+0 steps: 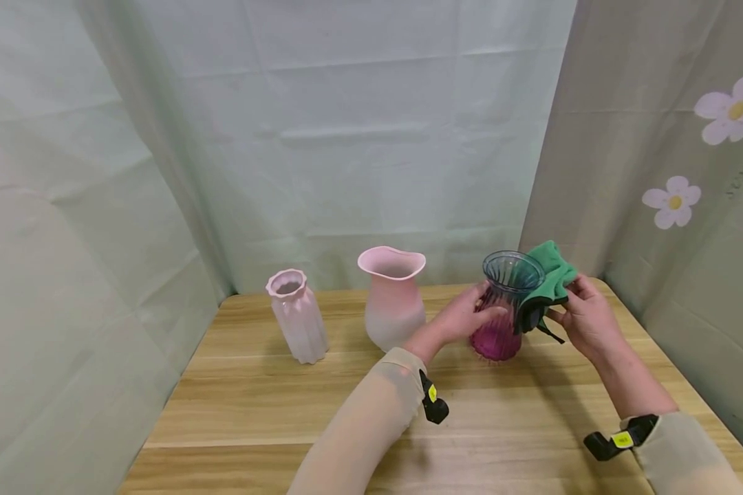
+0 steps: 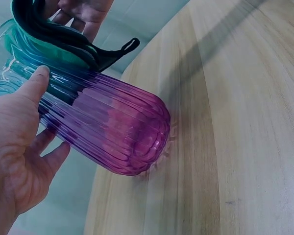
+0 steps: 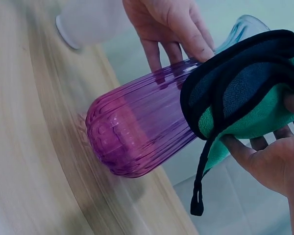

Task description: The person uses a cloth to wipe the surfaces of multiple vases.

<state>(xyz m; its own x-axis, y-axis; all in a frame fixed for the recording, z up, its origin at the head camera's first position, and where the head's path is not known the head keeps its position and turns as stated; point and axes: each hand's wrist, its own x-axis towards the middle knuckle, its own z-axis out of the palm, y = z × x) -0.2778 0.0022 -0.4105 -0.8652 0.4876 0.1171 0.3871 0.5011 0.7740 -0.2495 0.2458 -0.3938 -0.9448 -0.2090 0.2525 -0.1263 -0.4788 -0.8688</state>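
A ribbed glass vase (image 1: 498, 338), blue-green at the flared rim and magenta below, has its base at the tabletop on the right side. My left hand (image 1: 461, 317) grips its side, thumb in front and fingers behind, as the left wrist view also shows. With my right hand (image 1: 588, 320) I hold a green cloth (image 1: 552, 269) with black edging and a dark hanging loop (image 3: 198, 196). The cloth lies against the vase's right side, near the rim. In the right wrist view, fingers and thumb of the right hand (image 3: 277, 159) curl around the cloth's folds.
A pink-to-white vase (image 1: 393, 309) with a wavy rim stands left of my left hand. Farther left is a slim pale pink vase (image 1: 300, 320). All are on a wooden table (image 1: 241, 412), with pale curtains (image 1: 359, 137) hanging behind and at both sides.
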